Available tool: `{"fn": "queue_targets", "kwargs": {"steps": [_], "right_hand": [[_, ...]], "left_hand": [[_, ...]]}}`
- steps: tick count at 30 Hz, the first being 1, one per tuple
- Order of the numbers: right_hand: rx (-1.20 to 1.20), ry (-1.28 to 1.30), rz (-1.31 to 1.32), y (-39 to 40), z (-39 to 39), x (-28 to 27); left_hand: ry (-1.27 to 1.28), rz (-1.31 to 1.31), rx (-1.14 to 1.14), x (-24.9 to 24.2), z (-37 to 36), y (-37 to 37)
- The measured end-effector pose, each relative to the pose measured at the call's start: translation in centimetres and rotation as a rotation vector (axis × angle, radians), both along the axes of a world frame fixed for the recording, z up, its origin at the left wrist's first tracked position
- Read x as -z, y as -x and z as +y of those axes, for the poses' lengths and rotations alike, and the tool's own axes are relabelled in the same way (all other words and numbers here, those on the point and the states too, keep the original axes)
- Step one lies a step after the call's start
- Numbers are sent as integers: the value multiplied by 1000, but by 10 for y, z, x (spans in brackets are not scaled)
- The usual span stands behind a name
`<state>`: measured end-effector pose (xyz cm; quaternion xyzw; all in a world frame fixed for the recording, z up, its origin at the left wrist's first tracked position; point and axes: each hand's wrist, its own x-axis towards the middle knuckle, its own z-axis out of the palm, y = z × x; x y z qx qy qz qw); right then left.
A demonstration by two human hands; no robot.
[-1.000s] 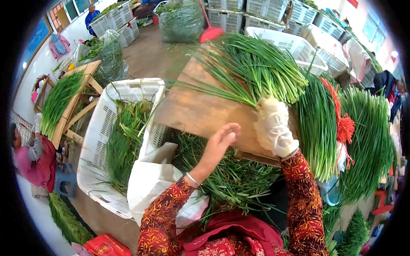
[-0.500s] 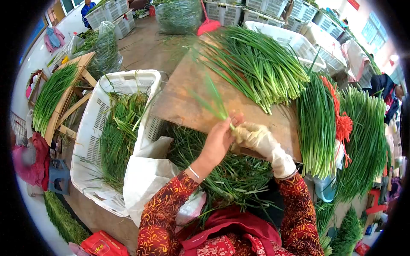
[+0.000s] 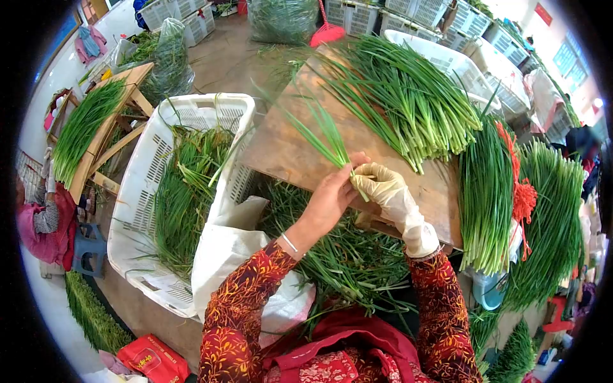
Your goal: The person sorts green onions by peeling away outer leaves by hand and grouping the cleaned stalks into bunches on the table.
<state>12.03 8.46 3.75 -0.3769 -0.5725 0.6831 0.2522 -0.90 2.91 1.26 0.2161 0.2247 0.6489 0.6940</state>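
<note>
My bare left hand (image 3: pixel 327 203), with a bracelet at the wrist, grips a few Chinese chives (image 3: pixel 331 135), their green leaves pointing up and to the left. Close against it, my right hand (image 3: pixel 385 191) wears a pale, stained glove; its fingers are pinched at the lower end of the stems. Both hands are over the near edge of a wooden board (image 3: pixel 281 150). On the board's far right lies a big pile of chives (image 3: pixel 415 96), white stems toward me. Loose leaves (image 3: pixel 357 268) are heaped below my forearms.
A white crate (image 3: pixel 137 185) of chives stands at left, beside a white sack (image 3: pixel 223 262). Chive bundles (image 3: pixel 488 210) with red ties (image 3: pixel 523 198) stand at right. Another person (image 3: pixel 48 223) sits far left by a chive-laden wooden stand (image 3: pixel 105 137). Stacked crates (image 3: pixel 351 18) line the back.
The chives, blurred by motion before, now show sharply in my left hand. My gloved fingers have curled in at the stems. The whole view has shifted slightly.
</note>
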Motion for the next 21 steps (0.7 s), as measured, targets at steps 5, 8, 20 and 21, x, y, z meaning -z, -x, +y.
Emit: {"fn": "queue_targets", "kwargs": {"steps": [5,8,20,21], "right_hand": [[119,140,75,8,-19,-19],[233,12,71,8,-25,-13],[-652,-765,-634,-42,-20,-16],[-411,-891,-586,-42,-6,-5]], "left_hand": [[-31,249,-42,-3,-7,1],[-77,317,-60,-4,-9,-1],[-102,181,-646,-7,8,81],[-118,121,-566,-2,8,78]]}}
